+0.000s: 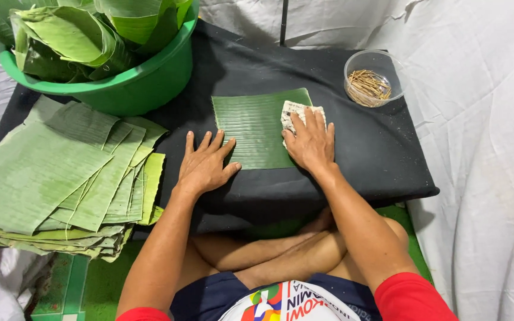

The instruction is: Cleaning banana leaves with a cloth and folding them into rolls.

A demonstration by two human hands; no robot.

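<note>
Green leaf: we see one squared piece of banana leaf (256, 128) lying flat on the black cloth (364, 148), straight ahead of the seated person and between the two hands.
Long axis: we read the leaf's ribs as running side to side, its slightly longer side running away from the body, though the piece is near square.
Right hand (312, 142): we see it palm down, fingers spread, pressing a folded wad of printed paper (295, 114) onto the leaf's right edge. It grips nothing that we can make out; it bears down flat.
Left hand (204, 165): we find it flat and spread on the cloth, fingertips touching the leaf's lower left edge, holding nothing.
Nearer hand: we judge the right hand to be the one on the leaf proper; the left only borders it.
Left of the work: we note a thick stack of cut leaves (60, 178), well apart from the hands, and behind it a green basin (144, 83) filled with folded leaves.
Far right: we see a clear bowl of thin sticks (371, 80) on the cloth, beyond the right hand.
</note>
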